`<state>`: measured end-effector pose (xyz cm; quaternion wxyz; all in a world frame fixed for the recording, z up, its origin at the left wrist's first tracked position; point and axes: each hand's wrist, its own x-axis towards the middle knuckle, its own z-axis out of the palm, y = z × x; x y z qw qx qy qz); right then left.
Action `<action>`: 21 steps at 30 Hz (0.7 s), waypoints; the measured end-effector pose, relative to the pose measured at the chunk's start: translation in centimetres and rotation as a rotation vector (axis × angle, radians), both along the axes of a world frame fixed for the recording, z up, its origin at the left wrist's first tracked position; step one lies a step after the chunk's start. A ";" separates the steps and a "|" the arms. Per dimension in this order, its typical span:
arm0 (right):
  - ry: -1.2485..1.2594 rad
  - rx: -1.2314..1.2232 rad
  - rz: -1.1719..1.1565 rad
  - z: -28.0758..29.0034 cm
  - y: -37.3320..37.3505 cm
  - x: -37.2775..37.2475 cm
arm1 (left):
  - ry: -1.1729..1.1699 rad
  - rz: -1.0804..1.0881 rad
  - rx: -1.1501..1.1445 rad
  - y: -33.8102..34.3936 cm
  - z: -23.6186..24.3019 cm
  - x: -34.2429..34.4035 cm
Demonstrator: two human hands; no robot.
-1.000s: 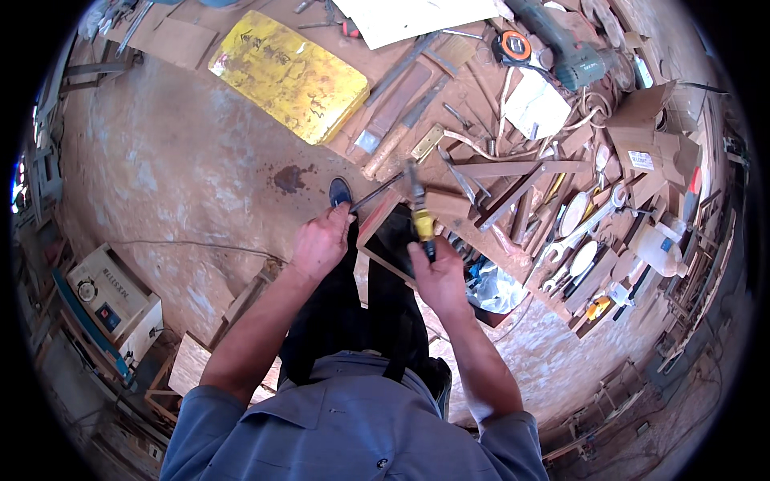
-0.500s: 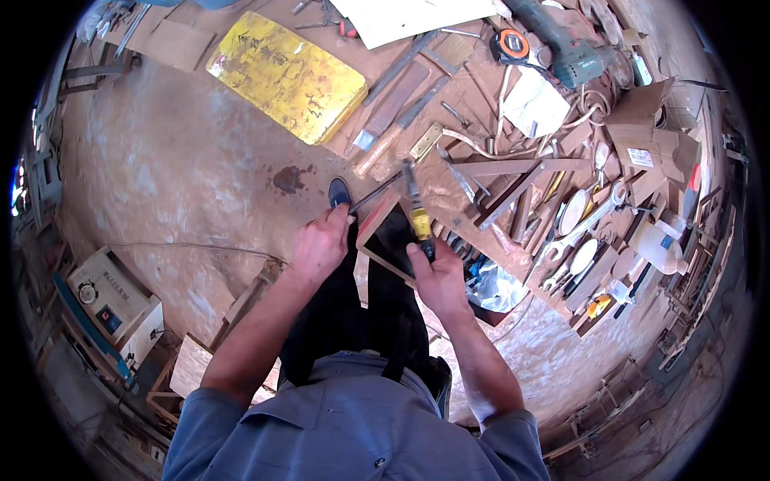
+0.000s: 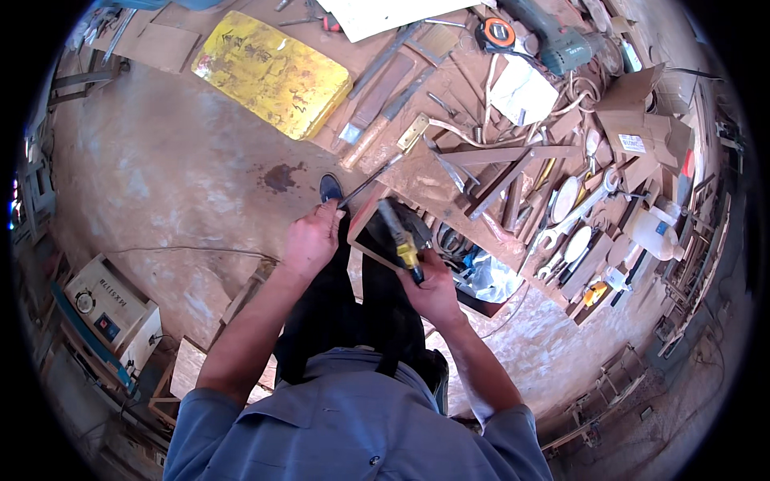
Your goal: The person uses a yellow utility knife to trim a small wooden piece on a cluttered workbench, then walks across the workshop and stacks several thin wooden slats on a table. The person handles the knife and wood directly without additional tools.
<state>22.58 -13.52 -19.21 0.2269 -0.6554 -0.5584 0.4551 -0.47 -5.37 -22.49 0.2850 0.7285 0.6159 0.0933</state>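
My left hand point(image 3: 311, 240) is closed on the near end of a thin dark metal rod point(image 3: 367, 183). The rod slants up to the right, over the bench edge toward a brass-coloured hinge-like plate point(image 3: 413, 132). My right hand point(image 3: 431, 289) grips a tool with a yellow-and-black handle point(image 3: 408, 255). Its grey metal end points up and left, smeared by motion, so I cannot tell its exact kind. Below both tools sits an open drawer point(image 3: 362, 218) with a reddish edge, holding dark items, cables and a clear plastic bag point(image 3: 491, 276).
The workbench carries a yellow case point(image 3: 273, 74), a tape measure point(image 3: 497, 32), a green power tool point(image 3: 561, 44), a wrench point(image 3: 579, 215), a cardboard box point(image 3: 642, 120) and a plastic bottle point(image 3: 654, 232). A white machine point(image 3: 112, 305) stands at the left. A cable point(image 3: 192, 248) crosses the floor.
My right hand and its tool have swung down and slightly left, away from the rod. My left hand still holds the rod. The whole view has shifted a little.
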 end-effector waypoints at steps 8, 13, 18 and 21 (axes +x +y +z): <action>-0.134 -0.133 0.085 -1.9 -3.0 2.8 | -0.062 0.018 -0.044 0.6 0.2 -0.2; 0.233 -0.091 -0.230 1.6 1.3 1.8 | -0.247 0.134 -0.156 0.2 0.6 0.1; -0.219 0.107 -0.194 3.7 7.7 1.5 | -0.413 0.294 -0.357 -1.9 3.4 0.1; -0.269 0.014 -0.212 4.7 11.5 0.9 | -0.511 0.358 -0.396 -2.7 5.3 0.0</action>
